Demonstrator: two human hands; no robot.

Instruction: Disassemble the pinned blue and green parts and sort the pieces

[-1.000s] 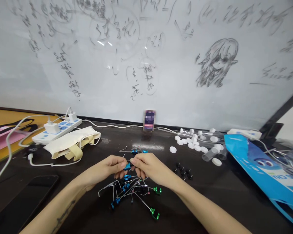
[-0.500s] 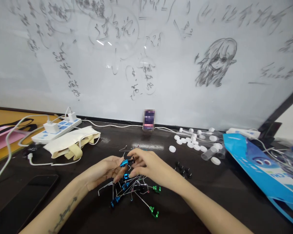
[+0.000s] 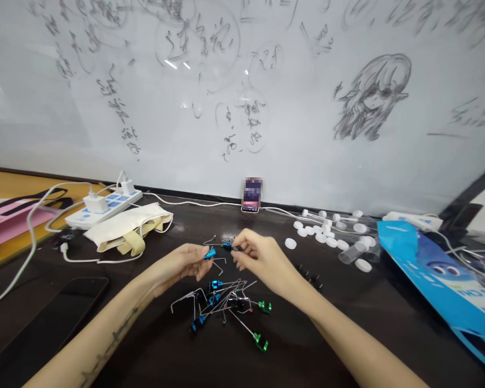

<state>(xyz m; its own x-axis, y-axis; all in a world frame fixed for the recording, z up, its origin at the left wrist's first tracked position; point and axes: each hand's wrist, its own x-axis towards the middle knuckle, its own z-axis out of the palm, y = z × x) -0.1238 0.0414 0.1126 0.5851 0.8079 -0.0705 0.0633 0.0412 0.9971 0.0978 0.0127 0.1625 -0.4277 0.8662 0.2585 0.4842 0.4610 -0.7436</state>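
My left hand (image 3: 186,264) is closed, pinching a small shiny blue metal piece (image 3: 210,253) with fingers and thumb. Just to its right, my right hand (image 3: 258,252) pinches a small dark piece (image 3: 236,248), too small to name exactly. A gap separates the two pieces. Another bit of blue shows by the right fingertips; whether it is held or lies behind cannot be made out. Below the hands lies a tangle of bent metal wires (image 3: 238,291) with several blue-and-black clips (image 3: 198,323) and green clips (image 3: 260,341) on them.
Small black parts (image 3: 315,281) lie right of my right wrist. Farther right are white round caps (image 3: 290,243), clear tubes (image 3: 353,252) and a blue bag (image 3: 436,269). At left are a dark phone (image 3: 48,318), a cream pouch (image 3: 125,229) and a power strip (image 3: 105,210). Another phone (image 3: 252,194) leans on the whiteboard.
The dark piece in my right hand has come away from the blue piece in my left. Both hands are farther apart and higher in view, which has shifted slightly.
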